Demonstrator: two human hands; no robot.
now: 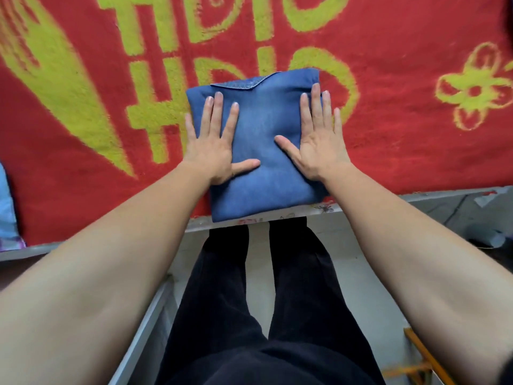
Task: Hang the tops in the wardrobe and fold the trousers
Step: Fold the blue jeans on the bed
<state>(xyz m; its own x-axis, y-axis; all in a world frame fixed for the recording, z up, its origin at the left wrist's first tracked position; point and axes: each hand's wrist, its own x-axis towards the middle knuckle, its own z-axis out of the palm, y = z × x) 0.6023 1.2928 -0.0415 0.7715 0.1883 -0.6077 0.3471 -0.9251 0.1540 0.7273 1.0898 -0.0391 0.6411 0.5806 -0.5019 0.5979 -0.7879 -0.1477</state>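
A pair of blue denim trousers (263,151) lies folded into a compact square at the near edge of the bed. My left hand (215,143) presses flat on its left side, fingers straight and spread, thumb pointing inward. My right hand (316,140) lies flat on its right side in the same way, fingers reaching the fold's far right corner. A seam of the denim shows along the far edge of the bundle. No tops are in view.
A red blanket with yellow-green lettering and a flower (416,129) covers the bed. The bed's grey frame edge (416,198) runs beneath it. My legs in black trousers (277,301) stand close against the bed. Light blue cloth (7,212) shows at the far left.
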